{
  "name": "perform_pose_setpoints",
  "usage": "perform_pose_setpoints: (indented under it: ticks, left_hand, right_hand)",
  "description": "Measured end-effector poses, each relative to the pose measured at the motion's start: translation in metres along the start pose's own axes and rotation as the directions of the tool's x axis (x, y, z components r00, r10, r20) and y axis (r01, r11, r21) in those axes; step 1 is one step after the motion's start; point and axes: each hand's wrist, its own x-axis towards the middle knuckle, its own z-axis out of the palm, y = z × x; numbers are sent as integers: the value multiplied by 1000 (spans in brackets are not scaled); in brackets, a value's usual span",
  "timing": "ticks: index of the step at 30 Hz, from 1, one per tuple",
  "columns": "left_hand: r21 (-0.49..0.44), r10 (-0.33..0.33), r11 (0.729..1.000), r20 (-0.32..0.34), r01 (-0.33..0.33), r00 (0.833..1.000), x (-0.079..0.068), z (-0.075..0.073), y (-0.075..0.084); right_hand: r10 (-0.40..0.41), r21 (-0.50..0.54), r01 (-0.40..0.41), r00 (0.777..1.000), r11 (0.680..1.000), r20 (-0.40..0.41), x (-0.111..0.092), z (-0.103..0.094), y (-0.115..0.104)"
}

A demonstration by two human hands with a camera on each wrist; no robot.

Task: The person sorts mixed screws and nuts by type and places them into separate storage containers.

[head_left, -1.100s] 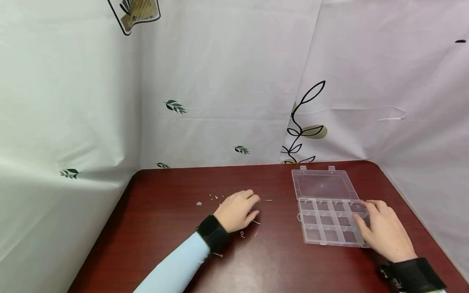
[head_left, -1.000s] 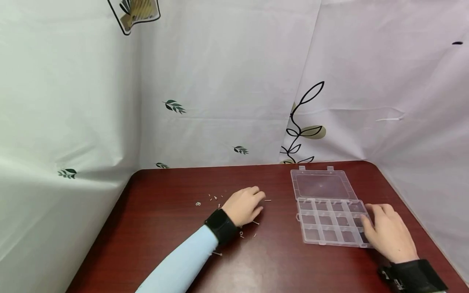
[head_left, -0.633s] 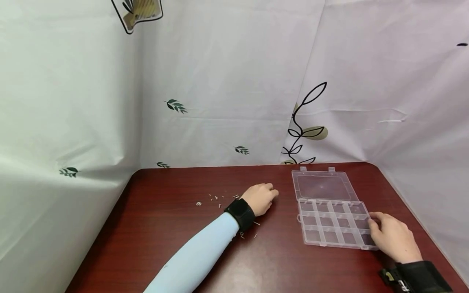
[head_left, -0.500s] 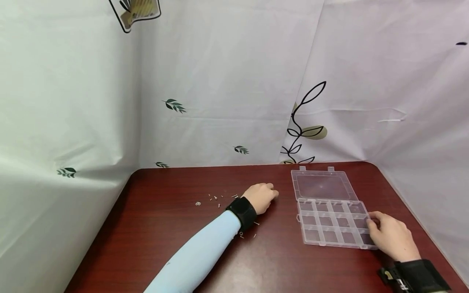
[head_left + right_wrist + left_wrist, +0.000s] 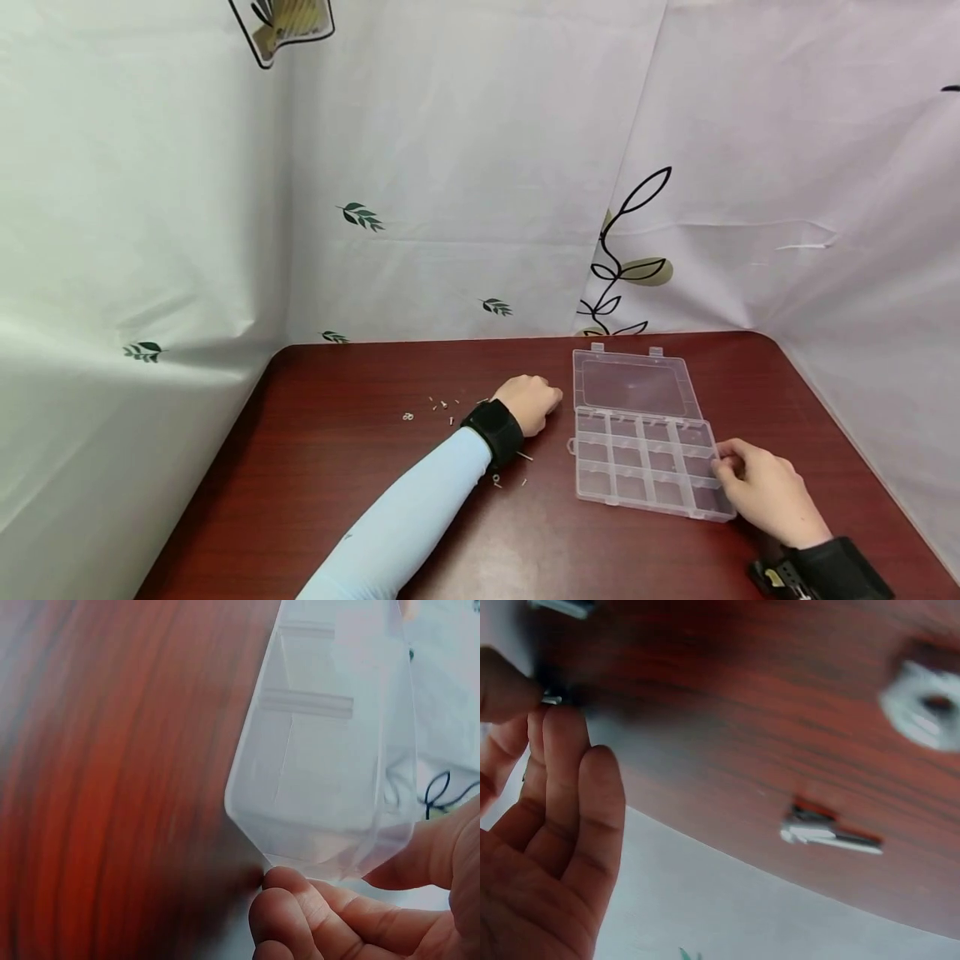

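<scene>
My left hand [image 5: 527,404] is at the middle of the table, fingers curled down. In the left wrist view its thumb and fingertips pinch a small shiny metal screw [image 5: 553,699], mostly hidden by the fingers. My right hand [image 5: 768,492] grips the right side of a clear plastic compartment box [image 5: 645,506]. Seen from the right wrist, the fingers [image 5: 281,915] lie against the box's lower edge, with the thumb on its other side. The box's clear lid [image 5: 633,385] is folded open toward the back, and no parts show in its compartments.
On the brown table [image 5: 352,517] lie a pair of washers [image 5: 408,416], several tiny screws [image 5: 444,405], and a longer screw [image 5: 525,456] by my left wrist. White printed curtains [image 5: 465,167] stand behind the table's far edge.
My left hand has moved right and slightly back, over the thin screw that lay there, and closed on it. My right hand has slid the compartment box left, toward the left hand.
</scene>
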Motion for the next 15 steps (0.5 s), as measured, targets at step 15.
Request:
perform_pose_setpoints:
  ticks: [15]
  left_hand:
    - [-182,41,980,-216,-82,976,-27,-5,-26]
  right_hand:
    - [-50,139,48,999,989,13,8,22,-29]
